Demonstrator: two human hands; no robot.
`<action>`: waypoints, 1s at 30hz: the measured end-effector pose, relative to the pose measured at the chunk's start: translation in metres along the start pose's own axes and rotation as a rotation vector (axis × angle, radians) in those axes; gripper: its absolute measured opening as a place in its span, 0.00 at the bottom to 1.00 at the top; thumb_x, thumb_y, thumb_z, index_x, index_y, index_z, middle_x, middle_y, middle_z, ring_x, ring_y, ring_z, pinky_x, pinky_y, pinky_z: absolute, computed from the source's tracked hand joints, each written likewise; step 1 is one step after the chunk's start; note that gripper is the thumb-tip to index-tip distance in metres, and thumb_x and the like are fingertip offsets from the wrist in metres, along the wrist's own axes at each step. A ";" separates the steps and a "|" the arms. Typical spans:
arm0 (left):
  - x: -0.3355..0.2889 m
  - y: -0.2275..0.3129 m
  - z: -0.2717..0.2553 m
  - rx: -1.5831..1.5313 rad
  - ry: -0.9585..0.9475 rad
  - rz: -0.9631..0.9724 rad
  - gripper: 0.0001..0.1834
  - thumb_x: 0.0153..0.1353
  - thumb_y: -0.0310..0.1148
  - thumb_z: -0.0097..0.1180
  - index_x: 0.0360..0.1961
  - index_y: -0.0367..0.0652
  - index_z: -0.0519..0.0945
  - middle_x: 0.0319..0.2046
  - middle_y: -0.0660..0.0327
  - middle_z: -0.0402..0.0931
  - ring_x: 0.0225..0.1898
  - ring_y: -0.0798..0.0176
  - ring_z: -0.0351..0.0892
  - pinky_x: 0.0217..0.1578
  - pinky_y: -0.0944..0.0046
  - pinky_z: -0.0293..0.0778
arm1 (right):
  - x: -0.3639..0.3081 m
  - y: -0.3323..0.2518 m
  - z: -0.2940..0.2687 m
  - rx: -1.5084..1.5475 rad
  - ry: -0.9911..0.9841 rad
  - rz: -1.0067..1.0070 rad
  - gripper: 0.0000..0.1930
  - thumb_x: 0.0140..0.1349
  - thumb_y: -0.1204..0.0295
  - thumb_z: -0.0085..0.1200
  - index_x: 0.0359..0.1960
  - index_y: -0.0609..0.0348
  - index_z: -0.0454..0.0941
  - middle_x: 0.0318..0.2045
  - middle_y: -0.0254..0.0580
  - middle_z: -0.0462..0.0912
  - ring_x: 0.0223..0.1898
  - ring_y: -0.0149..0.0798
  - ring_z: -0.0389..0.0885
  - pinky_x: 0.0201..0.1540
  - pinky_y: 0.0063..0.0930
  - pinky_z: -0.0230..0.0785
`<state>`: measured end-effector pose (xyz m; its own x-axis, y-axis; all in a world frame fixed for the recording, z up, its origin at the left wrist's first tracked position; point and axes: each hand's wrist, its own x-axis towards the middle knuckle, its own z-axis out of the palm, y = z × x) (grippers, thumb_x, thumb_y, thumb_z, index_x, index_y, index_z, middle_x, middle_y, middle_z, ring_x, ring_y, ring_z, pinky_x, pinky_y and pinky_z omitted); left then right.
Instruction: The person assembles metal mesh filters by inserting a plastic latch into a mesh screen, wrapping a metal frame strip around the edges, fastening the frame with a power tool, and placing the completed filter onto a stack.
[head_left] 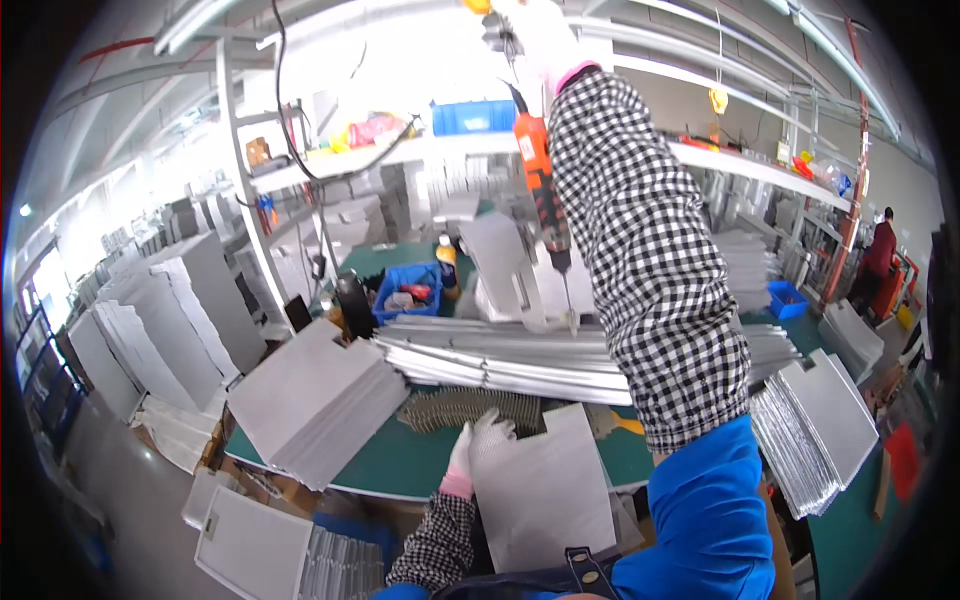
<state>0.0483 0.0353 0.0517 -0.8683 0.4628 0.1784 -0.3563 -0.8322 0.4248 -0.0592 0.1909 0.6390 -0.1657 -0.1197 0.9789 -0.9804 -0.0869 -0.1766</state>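
My left hand (482,447), in a white glove with a pink cuff, grips the upper left edge of a flat grey panel (543,490) with a notched corner. The panel leans close in front of me, and part of the hand is hidden at its edge. My right hand (548,42), also white-gloved, is raised high at the top of the view; glare washes out its fingers. Below it hangs an orange and black power screwdriver (540,180), its long bit pointing down beside my checked sleeve. Small ribbed metal pieces (473,408) lie just beyond my left hand.
Long silvery strips (500,358) lie across the green bench (380,455). Panel stacks stand at left (315,400) and right (815,430). A blue bin (410,287), a dark bottle (354,303) and a shelf (400,155) are farther back. Another person (880,250) stands far right.
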 end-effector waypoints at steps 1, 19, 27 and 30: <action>0.002 0.001 0.009 0.072 0.034 0.047 0.37 0.70 0.59 0.45 0.70 0.43 0.60 0.58 0.46 0.69 0.58 0.47 0.70 0.63 0.47 0.68 | -0.006 -0.001 -0.006 0.304 -0.075 0.274 0.25 0.72 0.65 0.50 0.68 0.56 0.64 0.53 0.42 0.76 0.51 0.33 0.74 0.54 0.27 0.71; 0.006 0.008 -0.003 -0.018 0.048 -0.016 0.37 0.70 0.60 0.42 0.70 0.45 0.60 0.60 0.44 0.68 0.56 0.46 0.71 0.59 0.45 0.71 | -0.330 0.196 -0.102 -1.369 -0.326 1.155 0.43 0.48 0.48 0.68 0.65 0.50 0.67 0.56 0.47 0.79 0.56 0.47 0.79 0.57 0.42 0.74; 0.003 0.010 0.003 -0.053 0.067 -0.071 0.34 0.75 0.57 0.28 0.71 0.45 0.59 0.61 0.44 0.68 0.57 0.47 0.71 0.60 0.46 0.70 | -0.338 0.210 -0.101 -1.564 -0.377 0.933 0.26 0.59 0.53 0.60 0.54 0.56 0.76 0.47 0.46 0.83 0.50 0.50 0.81 0.51 0.44 0.74; 0.011 0.004 0.005 -0.074 -0.009 -0.076 0.34 0.75 0.57 0.28 0.72 0.45 0.58 0.62 0.44 0.67 0.57 0.48 0.71 0.61 0.46 0.69 | -0.349 0.235 -0.110 -1.798 -0.277 0.688 0.21 0.68 0.59 0.47 0.56 0.60 0.74 0.45 0.46 0.83 0.45 0.49 0.81 0.47 0.43 0.73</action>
<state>0.0389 0.0392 0.0601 -0.8346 0.5283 0.1563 -0.4460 -0.8145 0.3711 -0.2432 0.3207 0.2673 -0.6653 0.1705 0.7268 0.2573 0.9663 0.0088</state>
